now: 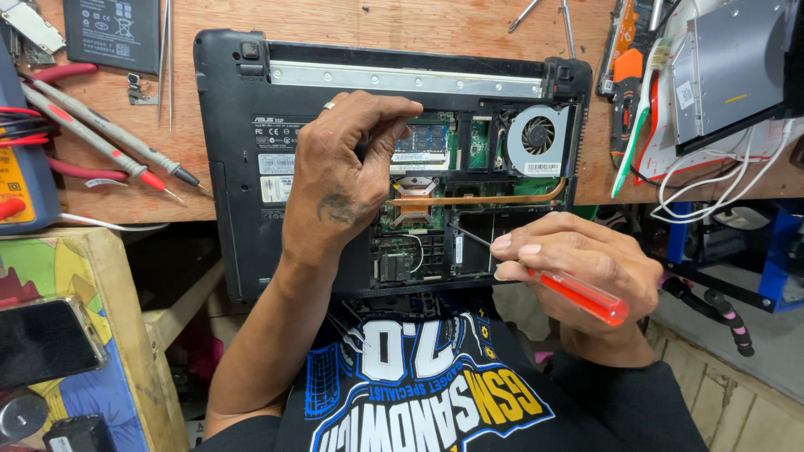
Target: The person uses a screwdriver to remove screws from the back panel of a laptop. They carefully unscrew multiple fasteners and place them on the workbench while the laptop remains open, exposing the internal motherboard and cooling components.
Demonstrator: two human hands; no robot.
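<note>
Laptop [243, 159] bottom cover's already off – board and fan [538, 134] exposed. Left hand [347, 172] pinches at the memory slot, right hand [578, 259] grips a red screwdriver [586, 295] – board not out yet.

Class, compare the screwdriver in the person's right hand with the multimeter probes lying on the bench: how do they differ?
The screwdriver has a clear red handle; the multimeter probes are grey with red tips. The screwdriver is held in the right hand, its tip inside the open laptop; the probes lie untouched on the wooden bench. Both are slim and metal-tipped.
</note>
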